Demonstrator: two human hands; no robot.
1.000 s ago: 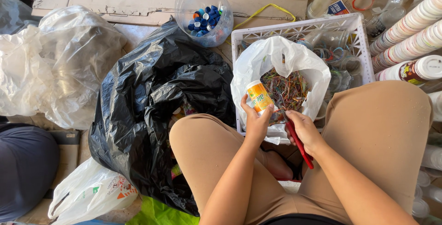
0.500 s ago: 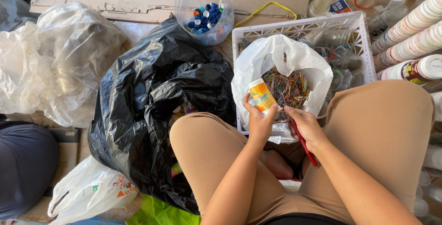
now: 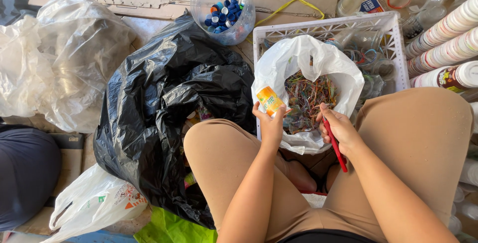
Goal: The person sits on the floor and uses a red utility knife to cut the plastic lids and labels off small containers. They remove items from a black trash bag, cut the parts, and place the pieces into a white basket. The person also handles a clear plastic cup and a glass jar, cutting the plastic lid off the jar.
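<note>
My left hand [image 3: 271, 123] holds a small bottle with an orange and yellow label [image 3: 270, 100] upright over the edge of a white plastic bag [image 3: 303, 59]. My right hand [image 3: 339, 128] grips a red-handled tool [image 3: 334, 144], its handle pointing down toward my lap, and hovers over the same bag. The bag is open and filled with a tangle of thin coloured strips [image 3: 308, 98]. It stands between my knees against a white plastic crate [image 3: 328, 26].
A big black bin bag [image 3: 169, 103] lies open to the left. A clear tub of blue bottle caps [image 3: 224, 9] sits behind it. Translucent bags [image 3: 55, 59] are at far left, stacked cups [image 3: 443, 34] at right, a white shopping bag [image 3: 94, 203] near my left knee.
Both hands have shifted slightly; the bottle sits a little lower and nearer the bag's rim, and my right hand has moved up over the bag.
</note>
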